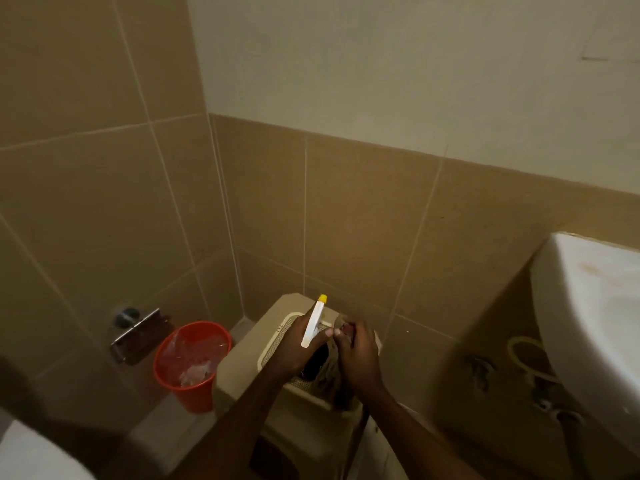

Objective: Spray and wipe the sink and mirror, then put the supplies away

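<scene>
Over a beige plastic basket (273,344) that sits on a low beige cabinet (304,427) in the corner of a tiled bathroom, both hands meet. The left hand (294,344) has its grip closed around a spray bottle (313,322); only the slim white neck and yellow nozzle tip show, angled up and away, while the bottle's body is hidden behind the fingers. The right hand (360,358) has its grip closed on a bunched brown cloth (337,375), which hangs down over the basket's front edge and the cabinet.

Judging by this, the supplies are either being lifted out of the basket or set back in; which one cannot be told. The mirror is out of sight. The white sink (588,306) stands well to the right, its basin mottled with faint marks, which suggests cleaning may lie ahead. If so, the next move calls for turning right and aiming the nozzle at the basin.

A red bin (190,368) with a clear liner sits left of the cabinet.
</scene>
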